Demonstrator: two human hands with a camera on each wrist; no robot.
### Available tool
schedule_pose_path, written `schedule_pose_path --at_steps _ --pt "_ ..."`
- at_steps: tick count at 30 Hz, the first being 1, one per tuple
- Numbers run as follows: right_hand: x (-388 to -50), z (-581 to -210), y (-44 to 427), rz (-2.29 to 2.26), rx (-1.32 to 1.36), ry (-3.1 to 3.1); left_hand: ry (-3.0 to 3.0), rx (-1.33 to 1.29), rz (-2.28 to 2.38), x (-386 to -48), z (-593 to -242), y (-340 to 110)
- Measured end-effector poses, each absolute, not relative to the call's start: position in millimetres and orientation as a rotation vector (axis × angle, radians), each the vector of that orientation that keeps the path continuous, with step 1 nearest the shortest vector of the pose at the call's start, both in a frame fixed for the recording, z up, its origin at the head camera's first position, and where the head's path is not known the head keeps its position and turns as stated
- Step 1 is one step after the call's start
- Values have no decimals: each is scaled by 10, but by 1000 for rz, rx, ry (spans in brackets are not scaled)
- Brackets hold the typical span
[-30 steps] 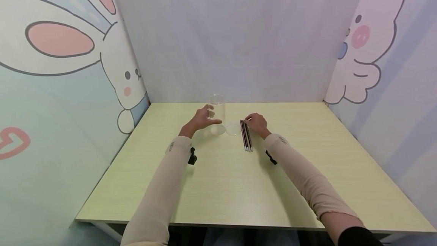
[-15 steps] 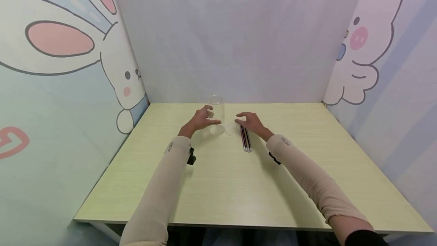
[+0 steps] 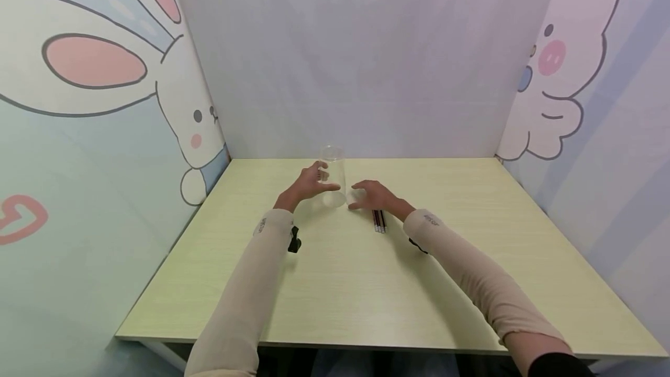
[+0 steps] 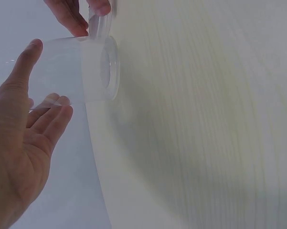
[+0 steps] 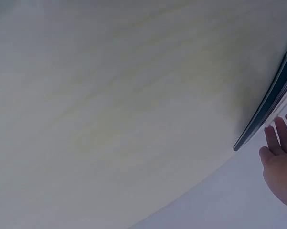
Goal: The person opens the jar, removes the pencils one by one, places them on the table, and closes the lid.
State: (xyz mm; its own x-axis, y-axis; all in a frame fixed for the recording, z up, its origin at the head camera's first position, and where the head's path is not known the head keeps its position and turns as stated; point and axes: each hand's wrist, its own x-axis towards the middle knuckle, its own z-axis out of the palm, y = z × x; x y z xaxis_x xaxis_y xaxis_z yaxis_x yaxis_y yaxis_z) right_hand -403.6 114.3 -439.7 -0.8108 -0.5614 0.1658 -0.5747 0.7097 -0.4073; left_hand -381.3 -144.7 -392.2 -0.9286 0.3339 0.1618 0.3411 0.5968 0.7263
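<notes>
A clear cylindrical jar (image 3: 337, 170) stands upright on the table. My left hand (image 3: 307, 184) holds it from the left, thumb on one side and fingers on the other, as the left wrist view also shows around the jar (image 4: 62, 71). Just right of the jar lies a clear round lid (image 4: 101, 27). My right hand (image 3: 373, 195) grips the lid's edges between thumb and fingers. Several dark pencils (image 3: 379, 223) lie side by side under the right hand, their upper parts hidden. In the right wrist view the pencils (image 5: 270, 102) pass close to the right fingers.
A pale wooden table (image 3: 324, 284) carries everything. Behind it hangs a plain light backdrop (image 3: 366, 63), close beyond the jar. Side panels with cartoon animals (image 3: 188, 98) border the table left and right.
My right hand has left the top ends of the pencils, moved left and come down to the lid. The left hand stays at the jar.
</notes>
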Motion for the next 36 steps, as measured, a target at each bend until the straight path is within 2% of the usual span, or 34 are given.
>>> schedule_pose_path --at_steps 9,17,36 --pt "-4044 -4430 1141 672 995 -2807 -2801 -590 -1250 -3815 -3909 -1437" --pt "-4044 -4225 1160 681 996 -2787 -2804 -603 -1244 -3822 -3919 -1435" --pt "-4086 -3089 1221 614 991 -2670 -2804 -600 -1297 -3813 -3925 -1460"
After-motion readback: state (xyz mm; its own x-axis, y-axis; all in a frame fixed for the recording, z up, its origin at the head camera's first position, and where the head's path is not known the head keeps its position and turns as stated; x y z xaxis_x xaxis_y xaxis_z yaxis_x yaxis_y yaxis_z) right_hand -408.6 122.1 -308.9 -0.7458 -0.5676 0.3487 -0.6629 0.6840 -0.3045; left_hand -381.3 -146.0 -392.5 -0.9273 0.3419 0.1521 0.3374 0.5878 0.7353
